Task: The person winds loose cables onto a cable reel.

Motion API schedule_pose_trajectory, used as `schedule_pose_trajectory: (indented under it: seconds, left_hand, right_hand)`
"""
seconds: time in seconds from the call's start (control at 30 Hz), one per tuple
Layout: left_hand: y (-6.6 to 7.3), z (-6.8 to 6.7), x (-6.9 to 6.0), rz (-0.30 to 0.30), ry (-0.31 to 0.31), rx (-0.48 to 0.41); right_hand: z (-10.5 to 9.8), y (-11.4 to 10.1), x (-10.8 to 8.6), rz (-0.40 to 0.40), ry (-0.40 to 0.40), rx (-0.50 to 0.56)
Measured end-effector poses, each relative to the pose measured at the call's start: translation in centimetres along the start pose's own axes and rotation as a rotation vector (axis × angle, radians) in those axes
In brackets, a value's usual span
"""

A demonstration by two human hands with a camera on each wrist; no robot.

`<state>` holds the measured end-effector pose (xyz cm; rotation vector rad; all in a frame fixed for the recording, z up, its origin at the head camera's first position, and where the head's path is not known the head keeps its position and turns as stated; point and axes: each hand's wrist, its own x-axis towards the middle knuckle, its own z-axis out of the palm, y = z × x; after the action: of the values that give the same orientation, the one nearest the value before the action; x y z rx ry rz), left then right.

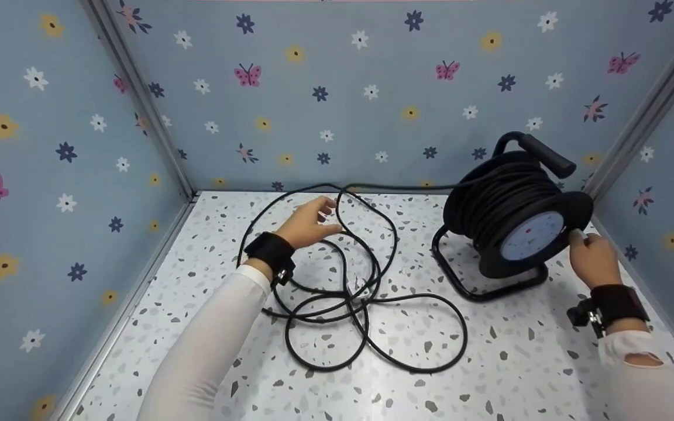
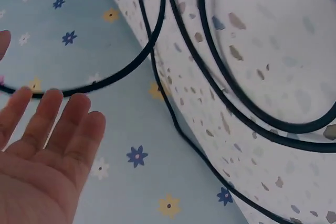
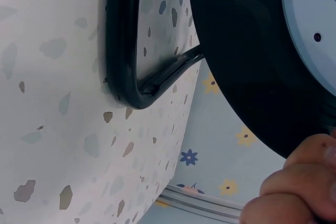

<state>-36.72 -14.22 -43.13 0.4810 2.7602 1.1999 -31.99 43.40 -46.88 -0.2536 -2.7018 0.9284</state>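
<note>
A black cable reel (image 1: 518, 210) stands at the right on a tubular metal stand (image 1: 460, 286), with black cable wound round its drum. My right hand (image 1: 594, 260) is at the edge of its front disc, fingers curled round a small pale crank knob (image 1: 580, 234); in the right wrist view the curled fingers (image 3: 294, 192) hide most of the knob. Loose cable (image 1: 430, 369) lies in overlapping loops left of the reel. Above the loops hovers my left hand (image 1: 308, 225), fingers loosely extended; in the left wrist view the cable passes just beyond the fingertips (image 2: 79, 103).
The speckled white tabletop (image 1: 518, 374) carries everything. Blue flowered panels (image 1: 325, 105) enclose it at the back, left and right, joined by metal corner strips (image 1: 138, 99). A stretch of cable runs along the back panel to the reel. The reel's carrying handle (image 1: 547, 156) points up.
</note>
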Motion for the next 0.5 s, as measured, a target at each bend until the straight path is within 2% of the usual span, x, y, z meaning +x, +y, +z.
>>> schedule_pose_trajectory:
  seconds: [0.13,0.27,0.33,0.4,0.5]
  left_hand:
    - [0.4,3.0,-0.8,-0.010,-0.062,0.113]
    - [1.5,7.1,-1.7,0.066,-0.185,0.262]
    - [2.0,9.4,-2.1,0.111,-0.225,0.364]
    - [2.2,11.6,-2.2,0.152,-0.221,0.508]
    - [2.2,14.1,-2.2,0.174,-0.163,0.717]
  right_hand:
    - [0.1,0.1,-0.1,0.000,0.008,0.001]
    - [0.1,0.2,-0.1,-0.005,0.011,-0.006]
    - [0.1,0.1,-0.1,-0.001,0.007,-0.006]
    - [0.0,0.0,-0.1,0.000,-0.001,-0.008]
    - [0.0,-0.1,-0.1,0.002,-0.011,-0.002]
